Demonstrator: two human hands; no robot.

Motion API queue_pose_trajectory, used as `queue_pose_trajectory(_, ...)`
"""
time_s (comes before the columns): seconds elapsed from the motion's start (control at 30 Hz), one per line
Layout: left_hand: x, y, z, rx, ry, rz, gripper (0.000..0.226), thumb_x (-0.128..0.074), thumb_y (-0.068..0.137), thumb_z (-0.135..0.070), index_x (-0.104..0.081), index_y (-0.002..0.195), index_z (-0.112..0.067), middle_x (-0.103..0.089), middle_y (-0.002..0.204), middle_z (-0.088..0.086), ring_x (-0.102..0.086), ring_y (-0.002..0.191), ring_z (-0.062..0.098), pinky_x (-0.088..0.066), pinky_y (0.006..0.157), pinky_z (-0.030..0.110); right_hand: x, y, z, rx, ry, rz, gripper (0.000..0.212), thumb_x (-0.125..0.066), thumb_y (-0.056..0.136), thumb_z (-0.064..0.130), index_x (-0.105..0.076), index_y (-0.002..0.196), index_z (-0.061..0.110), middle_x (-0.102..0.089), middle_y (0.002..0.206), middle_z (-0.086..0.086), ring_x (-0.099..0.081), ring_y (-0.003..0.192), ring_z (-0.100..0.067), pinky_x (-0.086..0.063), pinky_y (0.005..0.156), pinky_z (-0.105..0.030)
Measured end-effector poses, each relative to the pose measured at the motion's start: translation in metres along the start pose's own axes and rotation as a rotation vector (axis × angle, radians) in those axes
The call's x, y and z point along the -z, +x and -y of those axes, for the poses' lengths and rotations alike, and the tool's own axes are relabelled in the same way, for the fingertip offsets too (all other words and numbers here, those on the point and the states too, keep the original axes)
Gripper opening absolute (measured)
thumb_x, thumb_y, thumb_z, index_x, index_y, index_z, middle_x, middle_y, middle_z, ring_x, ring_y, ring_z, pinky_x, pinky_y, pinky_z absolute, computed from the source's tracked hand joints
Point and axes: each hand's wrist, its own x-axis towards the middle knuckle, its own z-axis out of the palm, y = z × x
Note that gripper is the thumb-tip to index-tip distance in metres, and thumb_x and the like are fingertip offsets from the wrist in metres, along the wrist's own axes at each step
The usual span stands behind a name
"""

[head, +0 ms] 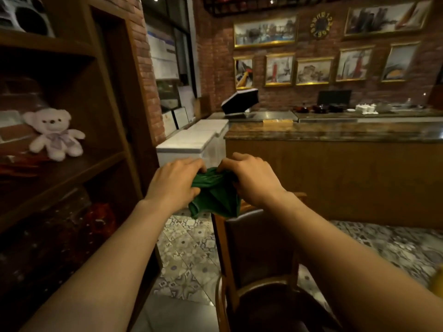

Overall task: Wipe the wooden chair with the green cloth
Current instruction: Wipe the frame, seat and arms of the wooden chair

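Observation:
A green cloth [214, 193] is bunched between both hands, held in the air above the top of the chair's backrest. My left hand [173, 182] grips its left side and my right hand [254, 179] grips its right side. The wooden chair [224, 255] stands below and in front of me, with a dark padded back and a dark seat; its wooden frame shows along the left edge. The cloth's lower folds hang just over the top rail, and I cannot tell whether they touch it.
A dark wooden shelf unit [112, 140] stands close on the left, with a white teddy bear [54, 134] on it. A wood-fronted counter [335, 178] with a stone top runs behind the chair. White chest freezers [191, 142] sit beyond. The floor [187, 255] is patterned tile.

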Motion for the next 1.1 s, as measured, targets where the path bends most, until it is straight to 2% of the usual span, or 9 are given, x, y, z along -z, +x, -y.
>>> queue_pose_trajectory(0.27, -0.109, 0.001, 0.003, -0.024, -0.120, 0.117, 0.043, -0.081, 0.073, -0.024, -0.058, 0.107, -0.035, -0.066, 0.104, -0.006, -0.063, 0.093, 0.027, -0.053, 0.073, 0.041, -0.077, -0.038, -0.033, -0.083, 0.079, 0.158, 0.037, -0.071, 0.081, 0.014, -0.061, 0.114, 0.027, -0.062, 0.106, -0.007, -0.061, 0.094, -0.036, -0.036, 0.061, -0.036)
queue_pose_trajectory(0.43, -0.197, -0.018, 0.018, -0.034, -0.174, 0.253, 0.046, -0.083, 0.072, -0.024, -0.059, 0.111, -0.033, -0.066, 0.108, -0.004, -0.064, 0.095, 0.027, -0.050, 0.073, 0.038, -0.157, -0.071, -0.039, -0.160, 0.106, 0.291, 0.044, -0.072, 0.079, 0.012, -0.061, 0.119, 0.028, -0.062, 0.120, -0.005, -0.061, 0.103, -0.036, -0.048, 0.069, -0.041)
queue_pose_trajectory(0.6, -0.285, -0.052, 0.034, 0.001, -0.241, 0.403, 0.045, -0.082, 0.073, -0.026, -0.056, 0.109, -0.034, -0.064, 0.105, -0.005, -0.063, 0.096, 0.025, -0.053, 0.075, 0.042, -0.243, -0.112, -0.035, -0.211, 0.141, 0.404, 0.042, -0.073, 0.080, 0.017, -0.059, 0.118, 0.029, -0.057, 0.104, -0.002, -0.059, 0.096, -0.031, -0.039, 0.061, -0.037)
queue_pose_trajectory(0.7, -0.335, -0.078, 0.043, 0.011, -0.275, 0.462, 0.045, -0.081, 0.073, -0.024, -0.057, 0.110, -0.033, -0.064, 0.104, -0.004, -0.062, 0.097, 0.025, -0.054, 0.074, 0.044, -0.291, -0.137, -0.029, -0.229, 0.178, 0.478, 0.042, -0.074, 0.081, 0.019, -0.058, 0.118, 0.030, -0.057, 0.105, -0.001, -0.057, 0.095, -0.029, -0.040, 0.061, -0.036)
queue_pose_trajectory(0.9, -0.425, -0.131, 0.057, 0.041, -0.297, 0.553, 0.052, -0.080, 0.074, -0.021, -0.053, 0.119, -0.030, -0.065, 0.110, -0.001, -0.061, 0.101, 0.027, -0.053, 0.073, 0.042, -0.372, -0.181, -0.016, -0.276, 0.199, 0.624, 0.047, -0.075, 0.081, 0.022, -0.056, 0.124, 0.029, -0.056, 0.106, -0.002, -0.056, 0.099, -0.030, -0.039, 0.060, -0.036)
queue_pose_trajectory(1.1, -0.501, -0.168, 0.058, 0.069, -0.275, 0.641, 0.069, -0.080, 0.075, -0.022, -0.048, 0.136, -0.025, -0.064, 0.121, 0.002, -0.062, 0.107, 0.028, -0.055, 0.078, 0.043, -0.437, -0.211, -0.012, -0.335, 0.203, 0.750, 0.050, -0.075, 0.082, 0.025, -0.056, 0.129, 0.027, -0.058, 0.122, -0.004, -0.054, 0.112, -0.031, -0.052, 0.072, -0.043)
